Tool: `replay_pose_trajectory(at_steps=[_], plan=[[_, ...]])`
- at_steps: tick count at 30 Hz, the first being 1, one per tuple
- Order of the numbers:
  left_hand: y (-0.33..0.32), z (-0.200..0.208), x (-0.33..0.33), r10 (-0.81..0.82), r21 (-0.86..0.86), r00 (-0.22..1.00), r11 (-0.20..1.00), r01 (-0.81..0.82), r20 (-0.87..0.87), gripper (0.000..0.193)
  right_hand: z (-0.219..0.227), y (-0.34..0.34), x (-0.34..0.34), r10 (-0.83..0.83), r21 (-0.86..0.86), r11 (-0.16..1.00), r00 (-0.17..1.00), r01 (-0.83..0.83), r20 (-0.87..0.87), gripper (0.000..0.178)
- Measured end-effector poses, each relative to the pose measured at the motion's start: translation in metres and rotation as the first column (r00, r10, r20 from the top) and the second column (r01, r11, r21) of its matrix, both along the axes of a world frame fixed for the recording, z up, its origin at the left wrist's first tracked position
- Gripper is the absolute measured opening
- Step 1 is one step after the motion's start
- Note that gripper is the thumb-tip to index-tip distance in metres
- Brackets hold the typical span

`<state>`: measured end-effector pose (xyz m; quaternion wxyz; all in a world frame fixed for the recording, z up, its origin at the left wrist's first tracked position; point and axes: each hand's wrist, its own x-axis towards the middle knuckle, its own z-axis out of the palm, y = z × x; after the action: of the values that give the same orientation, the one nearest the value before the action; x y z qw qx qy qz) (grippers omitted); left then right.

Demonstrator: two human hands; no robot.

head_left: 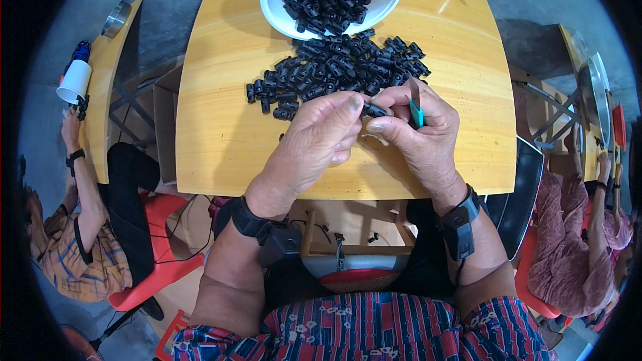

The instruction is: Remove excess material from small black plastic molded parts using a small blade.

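A black piece [376,111] is being pinched by the left hand [311,135] and right hand [431,135], toward the surface's [224,127] front edge.

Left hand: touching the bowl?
Apart. The head view shows loose black pieces spread over the table between the left hand and the bowl.
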<state>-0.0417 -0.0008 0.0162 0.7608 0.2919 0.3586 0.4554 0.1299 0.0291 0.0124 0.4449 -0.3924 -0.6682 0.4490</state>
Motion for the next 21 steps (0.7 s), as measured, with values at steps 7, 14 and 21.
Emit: replay_pose_trajectory(at_steps=[7,14,21], plan=[[-0.003,0.0,0.003,-0.013,0.026,1.0,1.0,0.013,-0.016,0.026,-0.001,-0.001,0.004,0.014,0.144,0.989,1.0,-0.013,-0.004,0.03],[-0.004,0.001,0.011,0.089,0.149,0.983,0.987,-0.065,-0.163,0.028,-0.002,-0.002,0.005,-0.046,0.225,0.973,0.999,0.041,0.015,0.029],[-0.004,0.0,0.011,0.214,0.278,0.922,0.953,-0.124,-0.323,0.028,0.001,-0.004,0.004,-0.022,0.327,0.945,0.987,-0.031,0.157,0.036]])
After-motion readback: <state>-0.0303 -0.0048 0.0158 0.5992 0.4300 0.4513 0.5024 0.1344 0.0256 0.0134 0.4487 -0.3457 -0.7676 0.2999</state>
